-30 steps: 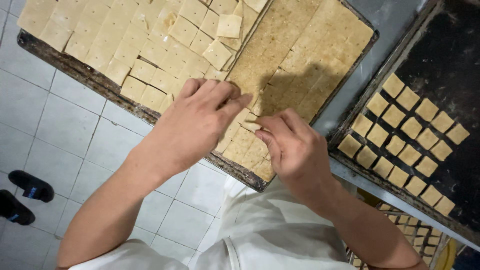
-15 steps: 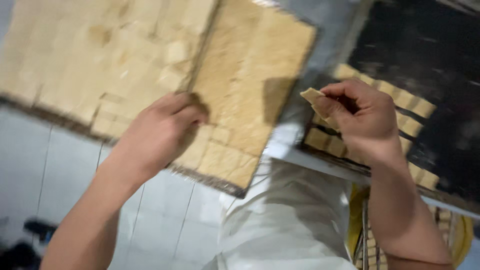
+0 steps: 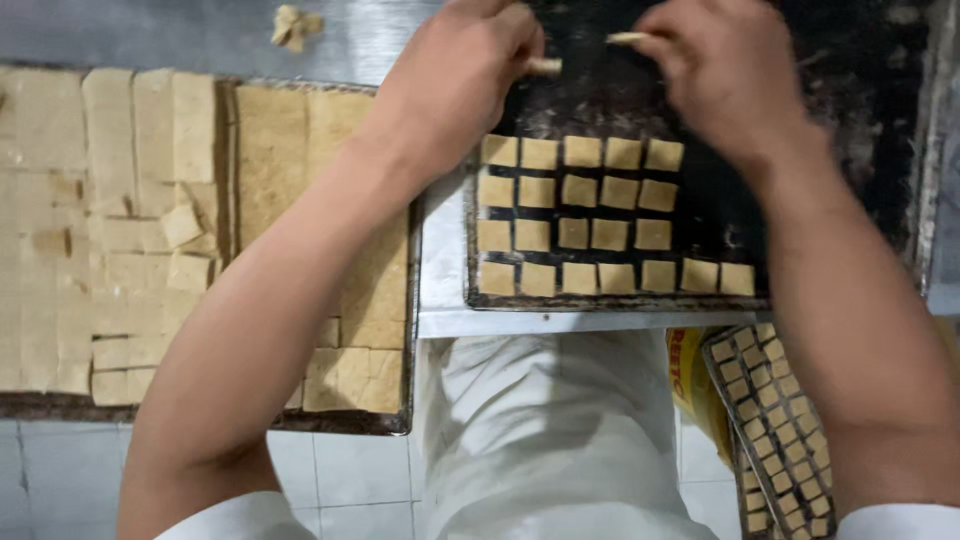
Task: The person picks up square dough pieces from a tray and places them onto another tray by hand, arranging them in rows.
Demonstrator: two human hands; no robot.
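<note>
now both hands moved over the dark tray (image 3: 880,150): left hand (image 3: 460,70) and right hand (image 3: 720,70) each pinch a dough square (image 3: 545,67).

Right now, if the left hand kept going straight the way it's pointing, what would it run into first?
The left hand points away from the body, over the dark baking tray, past the rows of dough squares. Ahead lies only bare tray surface up to the picture's top edge, so the way looks free, though depth is unclear.

Dough scrap (image 3: 296,24), lower tray (image 3: 775,440), tiled floor (image 3: 340,470)
</note>
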